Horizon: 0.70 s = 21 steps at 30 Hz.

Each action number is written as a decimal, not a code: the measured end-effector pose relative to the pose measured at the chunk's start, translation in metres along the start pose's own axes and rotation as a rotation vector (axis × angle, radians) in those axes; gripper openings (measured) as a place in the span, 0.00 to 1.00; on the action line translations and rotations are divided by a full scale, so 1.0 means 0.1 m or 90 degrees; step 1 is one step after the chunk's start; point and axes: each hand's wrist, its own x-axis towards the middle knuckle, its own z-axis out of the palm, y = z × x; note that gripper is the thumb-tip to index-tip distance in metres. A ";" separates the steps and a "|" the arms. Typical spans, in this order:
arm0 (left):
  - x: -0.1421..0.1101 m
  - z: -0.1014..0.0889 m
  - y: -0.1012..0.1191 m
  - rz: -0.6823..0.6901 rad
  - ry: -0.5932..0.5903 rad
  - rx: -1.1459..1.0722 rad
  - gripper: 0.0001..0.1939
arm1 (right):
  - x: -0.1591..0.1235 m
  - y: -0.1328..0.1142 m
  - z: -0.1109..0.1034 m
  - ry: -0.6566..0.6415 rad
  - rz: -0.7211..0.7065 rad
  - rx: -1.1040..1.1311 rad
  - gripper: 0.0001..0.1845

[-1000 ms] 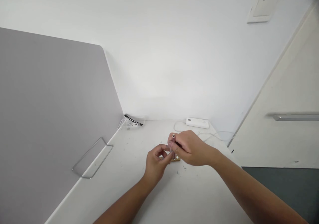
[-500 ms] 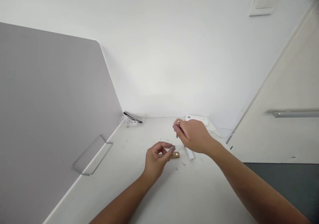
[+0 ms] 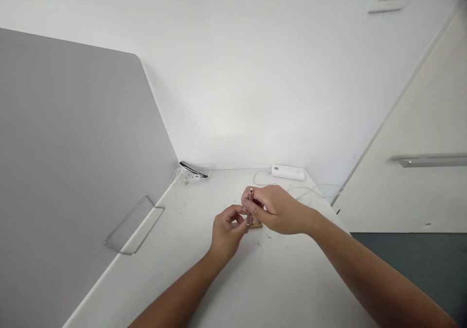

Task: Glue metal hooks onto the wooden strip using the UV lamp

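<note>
My right hand [image 3: 279, 209] is closed around a slim pinkish-brown pen-like tool [image 3: 250, 206] with a silver end, held nearly upright. The tool's lower end meets the fingertips of my left hand [image 3: 226, 230]. Thumb and forefinger of that left hand are pinched on a small grey piece, now mostly hidden behind the tool and my right fingers. Beneath both hands a small wooden block [image 3: 257, 225] lies on the white tabletop [image 3: 292, 279], largely covered by them. Dark crumbs [image 3: 269, 236] are scattered beside the block.
A white power bank [image 3: 288, 172] with a white cable [image 3: 314, 188] sits at the back right. Near the back left corner lies a clear pouch [image 3: 195, 171] with a black edge. A grey panel [image 3: 80, 148] rises at left, with a wire bracket [image 3: 134, 226] on the table's edge.
My right hand has moved left and slightly down, bringing the tool to my left fingertips. My left hand has stayed nearly in place. The power bank now shows fully.
</note>
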 end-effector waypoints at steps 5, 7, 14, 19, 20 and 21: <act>0.00 0.01 0.02 -0.012 -0.003 0.010 0.12 | 0.04 0.09 0.02 0.103 0.004 -0.046 0.15; -0.01 0.02 0.03 -0.026 0.006 0.004 0.13 | 0.05 0.15 -0.02 0.157 0.000 -0.116 0.15; -0.02 0.05 0.07 -0.038 0.020 -0.016 0.12 | 0.01 0.20 -0.13 0.110 0.010 -0.171 0.17; -0.01 0.03 0.09 -0.030 0.011 0.004 0.11 | 0.00 0.11 -0.11 0.013 0.001 -0.124 0.19; -0.01 0.03 0.08 -0.030 0.009 0.005 0.11 | 0.00 0.11 -0.11 0.011 0.009 -0.110 0.19; -0.01 0.02 0.07 -0.029 0.007 0.005 0.11 | 0.00 0.10 -0.10 0.012 0.017 -0.092 0.19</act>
